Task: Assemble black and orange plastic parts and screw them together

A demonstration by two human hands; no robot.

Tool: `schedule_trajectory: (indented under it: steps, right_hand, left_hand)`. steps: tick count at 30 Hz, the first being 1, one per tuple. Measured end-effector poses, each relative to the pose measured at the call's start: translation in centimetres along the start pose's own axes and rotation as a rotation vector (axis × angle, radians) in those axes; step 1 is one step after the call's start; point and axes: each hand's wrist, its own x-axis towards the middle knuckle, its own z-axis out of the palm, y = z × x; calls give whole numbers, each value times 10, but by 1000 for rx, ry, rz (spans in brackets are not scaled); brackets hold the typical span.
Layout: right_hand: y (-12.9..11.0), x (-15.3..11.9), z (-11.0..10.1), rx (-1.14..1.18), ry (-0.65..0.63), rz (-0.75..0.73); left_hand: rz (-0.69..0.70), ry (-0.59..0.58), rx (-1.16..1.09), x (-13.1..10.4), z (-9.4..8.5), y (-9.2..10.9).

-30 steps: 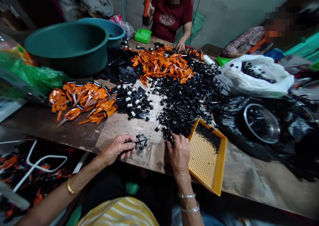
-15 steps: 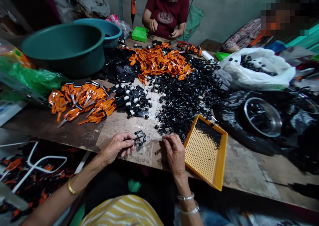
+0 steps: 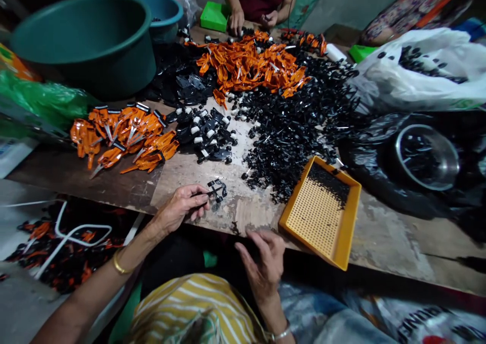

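Black plastic makes up the small part (image 3: pixel 217 189) in the left hand (image 3: pixel 186 205), whose grip is pinching it by its narrow stem between thumb and fingers. The part's wider, branching end points away from the hand, over the near side of the wooden counter (image 3: pixel 250 210). The right hand (image 3: pixel 266 255) is at the counter's near edge, its grip spread, thumb and fingers apart, with nothing visible between them.

Just beside the right hand, a yellow tray (image 3: pixel 322 212) with a perforated bottom sits askew, one corner past the counter's edge; tiny black pieces gather at its far end. It stands between that hand and the metal bowl (image 3: pixel 451 162), which rests among black plastic sheeting (image 3: pixel 364 177).

Beyond the hands, a dense black heap (image 3: pixel 292 136) spreads toward a white bag (image 3: pixel 379 81) holding more dark pieces. A cluster of black and white pieces (image 3: pixel 207 134) lies between that heap and the left-hand orange pile (image 3: pixel 129 136). Farther back are a larger orange heap (image 3: pixel 254 66), a deep green tub (image 3: pixel 83 45), a blue basin (image 3: pixel 167 28) partly hidden behind it, and a bright green tray (image 3: pixel 214 17) near the hands of a person in a maroon shirt (image 3: pixel 261 2).
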Motion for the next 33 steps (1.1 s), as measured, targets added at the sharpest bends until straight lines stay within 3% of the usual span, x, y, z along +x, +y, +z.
schedule_trajectory:
  steps: [5,10,15,18,22,28,33]
  right_hand:
    - [1,8,12,-59,-146,16]
    - [4,18,5,-50,-241,45]
    - [3,56,-5,-88,-639,-25]
    - [1,84,0,-201,-753,-81]
    - [1,96,11,-229,-647,-82]
    - [7,56,6,101,-382,154]
    - [0,38,17,2,-348,132]
  left_hand:
    - [5,-3,24,-1,-1,-1]
    - [15,10,39,-2,1,-1]
    - [33,11,61,-1,1,-3]
    - [38,17,64,-1,1,-3]
    - [39,26,58,-1,1,-2]
    - [30,22,62,0,1,-3]
    - [18,11,87,2,1,-2]
